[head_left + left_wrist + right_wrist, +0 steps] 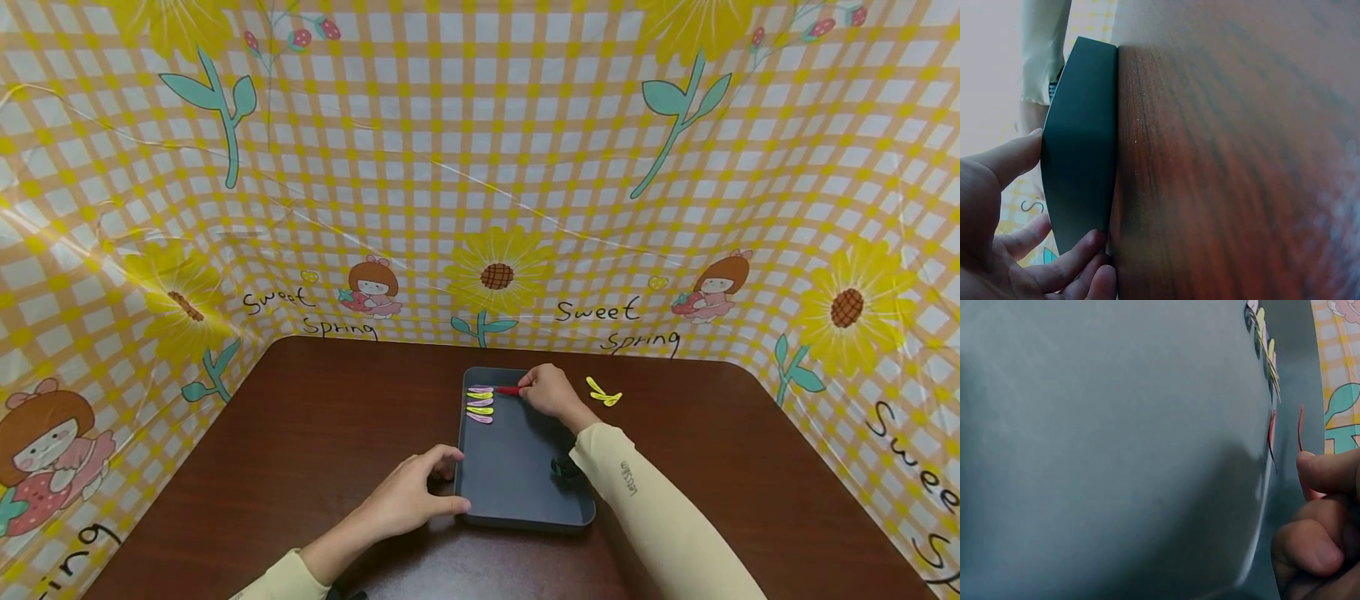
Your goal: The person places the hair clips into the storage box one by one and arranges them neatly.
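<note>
My left hand (412,492) holds the left side of a dark grey tray (517,492). In the left wrist view its thumb lies at the rim and other fingers press the outer wall (1082,144). Over the tray's far end my right hand (551,390) pinches a slim red hair clip (508,390), which points left toward a column of clips. In that column, pink hair clips (480,418) and yellow hair clips (480,410) alternate along the tray's left wall. A second red sliver (1272,440) shows beside the held clip in the right wrist view.
Several yellow hair clips (603,393) lie on the brown table (360,400) to the right of the tray. A checked, flower-printed cloth (420,167) rises behind the table and on both sides. The right forearm crosses the tray's right edge.
</note>
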Demonstrator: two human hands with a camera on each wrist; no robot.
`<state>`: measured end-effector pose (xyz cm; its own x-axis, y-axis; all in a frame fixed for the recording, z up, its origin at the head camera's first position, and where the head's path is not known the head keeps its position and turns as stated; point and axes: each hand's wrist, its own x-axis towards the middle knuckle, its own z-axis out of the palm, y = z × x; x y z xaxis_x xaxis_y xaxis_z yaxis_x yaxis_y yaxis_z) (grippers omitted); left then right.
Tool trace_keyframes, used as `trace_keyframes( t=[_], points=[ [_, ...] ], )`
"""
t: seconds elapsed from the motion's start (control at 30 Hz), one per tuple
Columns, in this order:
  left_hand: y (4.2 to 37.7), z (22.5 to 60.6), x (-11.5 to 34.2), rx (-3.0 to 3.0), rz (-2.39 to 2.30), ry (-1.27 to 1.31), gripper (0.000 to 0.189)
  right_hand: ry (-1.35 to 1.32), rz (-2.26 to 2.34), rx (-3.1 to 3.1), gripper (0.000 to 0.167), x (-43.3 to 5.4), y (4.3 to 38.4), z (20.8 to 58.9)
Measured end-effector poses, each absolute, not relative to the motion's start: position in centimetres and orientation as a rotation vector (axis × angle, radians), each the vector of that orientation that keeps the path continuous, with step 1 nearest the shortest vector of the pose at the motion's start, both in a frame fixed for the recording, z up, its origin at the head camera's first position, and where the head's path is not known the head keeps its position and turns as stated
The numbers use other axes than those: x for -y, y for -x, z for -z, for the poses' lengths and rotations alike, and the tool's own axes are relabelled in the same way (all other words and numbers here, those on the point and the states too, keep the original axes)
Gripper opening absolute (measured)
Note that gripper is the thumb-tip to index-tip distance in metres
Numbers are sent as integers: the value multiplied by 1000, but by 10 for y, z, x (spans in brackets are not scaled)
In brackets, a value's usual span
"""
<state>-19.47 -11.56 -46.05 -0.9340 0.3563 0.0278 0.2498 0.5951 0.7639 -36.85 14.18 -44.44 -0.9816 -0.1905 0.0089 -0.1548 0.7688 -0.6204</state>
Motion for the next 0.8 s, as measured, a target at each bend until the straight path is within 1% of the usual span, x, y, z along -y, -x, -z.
trace_keyframes(
  t=[0.57,0.8],
  points=[
    [194,461,114,-2700,-1252,-524,62,152,1029,-2984,11,-134,359,460],
    [194,459,115,-2690,-1258,-525,61,147,1042,-2968,12,-132,358,462]
  ],
)
